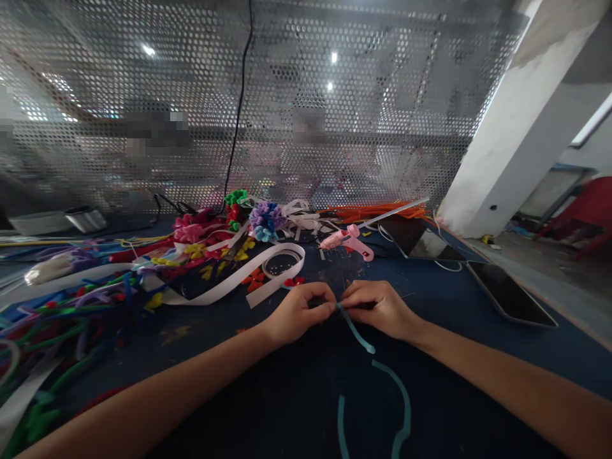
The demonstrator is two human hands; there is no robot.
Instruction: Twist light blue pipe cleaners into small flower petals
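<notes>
A: What is hard to make out, taking the pink glue gun (pixel 347 241) as the mark?

B: Far left of it, the heap of coloured pipe cleaners (pixel 62 306) runs off the frame edge and blurs into streaks. Nearer to it, the felt flowers (pixel 248 220) overlap, so their count is unclear. Behind it, whatever lies beyond the perforated metal screen (pixel 335 115) is only smears and light spots.

A: And the hands?

B: In front of the gun and a little left, the left hand (pixel 299 312) has its fingers pinched together on the end of a teal strip (pixel 356 331). The right hand (pixel 377 306), in front of the gun and just right, is closed on the same end, fingertips meeting the left's. What sits between the fingertips is hidden. The strip curls down toward the viewer and is cut off at the bottom edge.

A: Any open room?

B: Before the gun, the dark blue worktop (pixel 454 319) lies bare around both forearms. A white ribbon (pixel 239 280) loops just left of the gun. To its right lie a tablet (pixel 421 239) and, farther right, a dark phone (pixel 509 293) near the worktop's edge.

A: The room?

B: A white pillar (pixel 521 108) rises right of the gun, with a red chair (pixel 588 210) at the far right, partly cut off.
</notes>
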